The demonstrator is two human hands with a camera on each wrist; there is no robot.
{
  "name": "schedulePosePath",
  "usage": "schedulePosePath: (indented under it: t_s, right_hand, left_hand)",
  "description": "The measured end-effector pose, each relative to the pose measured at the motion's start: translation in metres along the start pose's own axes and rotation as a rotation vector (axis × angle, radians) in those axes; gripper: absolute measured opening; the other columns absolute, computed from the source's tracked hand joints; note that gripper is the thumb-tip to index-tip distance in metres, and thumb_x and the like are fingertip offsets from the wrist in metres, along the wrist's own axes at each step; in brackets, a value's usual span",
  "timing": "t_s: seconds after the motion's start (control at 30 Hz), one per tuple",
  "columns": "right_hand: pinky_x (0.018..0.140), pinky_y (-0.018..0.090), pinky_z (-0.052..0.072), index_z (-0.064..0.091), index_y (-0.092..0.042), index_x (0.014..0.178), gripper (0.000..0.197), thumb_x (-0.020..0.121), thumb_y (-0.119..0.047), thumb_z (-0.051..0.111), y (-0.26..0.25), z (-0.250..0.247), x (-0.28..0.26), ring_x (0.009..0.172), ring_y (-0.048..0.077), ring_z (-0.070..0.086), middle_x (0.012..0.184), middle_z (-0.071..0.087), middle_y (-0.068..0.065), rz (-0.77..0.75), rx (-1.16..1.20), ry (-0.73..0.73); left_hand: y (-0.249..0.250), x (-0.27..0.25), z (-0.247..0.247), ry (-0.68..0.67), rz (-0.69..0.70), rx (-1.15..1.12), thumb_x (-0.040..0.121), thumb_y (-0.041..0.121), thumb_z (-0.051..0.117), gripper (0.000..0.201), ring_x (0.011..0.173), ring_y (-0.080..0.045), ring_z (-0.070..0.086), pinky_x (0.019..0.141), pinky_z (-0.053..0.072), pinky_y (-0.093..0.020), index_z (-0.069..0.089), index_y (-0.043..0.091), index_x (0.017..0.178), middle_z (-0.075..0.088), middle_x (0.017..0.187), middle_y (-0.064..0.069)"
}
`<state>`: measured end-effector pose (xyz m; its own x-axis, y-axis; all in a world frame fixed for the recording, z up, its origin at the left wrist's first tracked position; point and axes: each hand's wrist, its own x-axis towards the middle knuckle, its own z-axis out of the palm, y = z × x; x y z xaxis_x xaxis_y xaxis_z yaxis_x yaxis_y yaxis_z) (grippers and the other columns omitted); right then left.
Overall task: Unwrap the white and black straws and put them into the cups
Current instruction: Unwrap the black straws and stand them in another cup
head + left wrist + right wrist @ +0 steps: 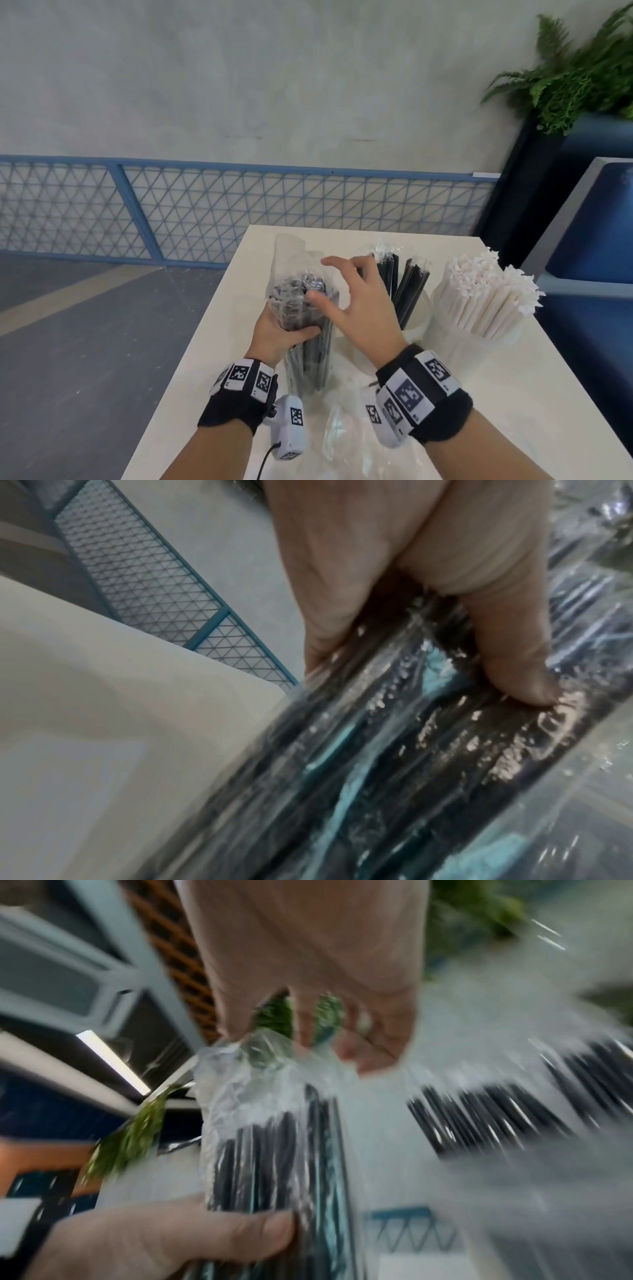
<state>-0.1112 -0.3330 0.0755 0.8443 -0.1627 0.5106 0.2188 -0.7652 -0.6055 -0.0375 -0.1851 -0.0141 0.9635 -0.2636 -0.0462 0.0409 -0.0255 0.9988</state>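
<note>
A bundle of black straws [308,349] in clear plastic wrap stands upright near the left edge of the white table [513,411]. My left hand [291,325] grips it round the middle, thumb in front, as the left wrist view shows around the bundle [394,764]. My right hand [342,291] hovers by the bundle's open top with fingers spread, thumb at the crinkled wrap. In the blurred right wrist view the right hand's fingers [308,1031] hang just over the wrap of the bundle [274,1150]. Behind stand a clear cup of black straws [407,284] and a cup of white paper-wrapped straws [486,301].
A loose sheet of clear plastic wrap [342,431] lies on the table between my wrists. A blue bench [599,240] and a potted fern [575,75] stand to the right. A blue mesh fence [205,212] runs behind the table, with floor to its left.
</note>
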Motion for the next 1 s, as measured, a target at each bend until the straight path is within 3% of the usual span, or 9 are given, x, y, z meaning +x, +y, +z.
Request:
schedulePosePath:
  t_s: [0.13, 0.23, 0.3, 0.47, 0.63, 0.77, 0.83, 0.93, 1.0]
  right_hand:
    - [0.075, 0.034, 0.049, 0.038, -0.021, 0.129, 0.067, 0.081, -0.068, 0.034, 0.003, 0.006, 0.005, 0.084, 0.029, 0.061, 0.103, 0.054, 0.012, 0.325, 0.021, -0.237]
    - [0.073, 0.040, 0.056, 0.047, -0.017, 0.113, 0.068, 0.077, -0.073, 0.034, 0.002, 0.004, 0.009, 0.086, 0.026, 0.065, 0.093, 0.063, 0.008, 0.535, 0.312, -0.202]
    - [0.063, 0.034, 0.056, 0.051, -0.013, 0.106, 0.060, 0.083, -0.067, 0.037, -0.001, 0.002, 0.013, 0.087, 0.023, 0.066, 0.096, 0.064, 0.007, 0.664, 0.458, -0.183]
    - [0.050, 0.026, 0.054, 0.053, -0.009, 0.091, 0.031, 0.083, -0.037, 0.062, 0.005, 0.002, 0.020, 0.076, 0.015, 0.063, 0.087, 0.061, 0.006, 0.643, 0.347, -0.221]
    - [0.066, 0.033, 0.059, 0.056, -0.004, 0.073, 0.013, 0.085, -0.010, 0.056, 0.011, -0.004, 0.023, 0.063, 0.015, 0.059, 0.069, 0.056, 0.002, 0.522, 0.243, -0.189]
    - [0.062, 0.023, 0.057, 0.048, -0.007, 0.073, 0.018, 0.090, -0.001, 0.049, 0.013, 0.000, 0.017, 0.068, 0.014, 0.062, 0.080, 0.056, 0.007, 0.671, 0.586, -0.169]
    - [0.067, 0.022, 0.056, 0.049, -0.010, 0.084, 0.012, 0.087, 0.001, 0.053, 0.017, 0.005, 0.011, 0.069, 0.009, 0.058, 0.093, 0.053, 0.007, 0.603, 0.520, -0.108]
    - [0.074, 0.008, 0.044, 0.056, -0.011, 0.099, 0.024, 0.080, 0.004, 0.057, 0.010, -0.001, 0.012, 0.076, 0.000, 0.052, 0.102, 0.050, -0.002, 0.163, 0.174, 0.127]
    - [0.077, 0.012, 0.044, 0.063, -0.009, 0.097, 0.020, 0.083, 0.002, 0.054, -0.001, -0.009, 0.020, 0.080, 0.006, 0.058, 0.095, 0.061, -0.001, -0.072, 0.092, 0.049]
  left_hand:
    - [0.003, 0.001, 0.007, 0.014, 0.040, 0.036, 0.044, 0.018, 0.092, 0.084, 0.105, -0.018, 0.066, 0.096, 0.050, -0.040, 0.055, 0.009, 0.120, 0.069, 0.111, -0.007]
    - [0.003, 0.002, 0.010, -0.022, 0.049, 0.079, 0.043, 0.030, 0.093, 0.097, 0.110, -0.015, 0.063, 0.098, 0.049, -0.040, 0.049, 0.012, 0.127, 0.067, 0.117, -0.003]
    - [0.002, 0.001, 0.010, -0.037, 0.058, 0.099, 0.040, 0.035, 0.092, 0.103, 0.111, -0.012, 0.063, 0.097, 0.049, -0.034, 0.045, 0.014, 0.130, 0.066, 0.118, 0.000]
    - [0.001, -0.003, 0.015, -0.033, 0.092, 0.140, 0.051, 0.011, 0.090, 0.090, 0.094, 0.004, 0.064, 0.074, 0.048, -0.006, 0.043, 0.009, 0.128, 0.065, 0.106, 0.006]
    - [0.006, -0.005, 0.015, -0.094, 0.098, 0.022, 0.051, 0.006, 0.087, 0.084, 0.099, 0.003, 0.064, 0.088, 0.052, -0.025, 0.038, 0.033, 0.114, 0.060, 0.115, 0.004]
    - [0.007, -0.001, 0.015, -0.100, 0.064, -0.048, 0.045, 0.014, 0.090, 0.095, 0.108, -0.010, 0.063, 0.093, 0.051, -0.032, 0.040, 0.025, 0.125, 0.062, 0.120, 0.000]
    - [0.005, -0.001, 0.017, -0.070, 0.044, -0.032, 0.044, 0.015, 0.091, 0.096, 0.110, -0.015, 0.063, 0.097, 0.050, -0.038, 0.043, 0.020, 0.127, 0.063, 0.118, -0.002]
    - [0.003, 0.000, 0.019, -0.050, 0.032, 0.000, 0.045, 0.018, 0.090, 0.088, 0.107, -0.020, 0.065, 0.098, 0.049, -0.046, 0.048, 0.015, 0.123, 0.067, 0.113, -0.006]
    - [0.004, 0.001, 0.019, -0.051, 0.037, 0.017, 0.043, 0.023, 0.089, 0.089, 0.105, -0.021, 0.066, 0.097, 0.050, -0.047, 0.049, 0.014, 0.122, 0.068, 0.112, -0.008]
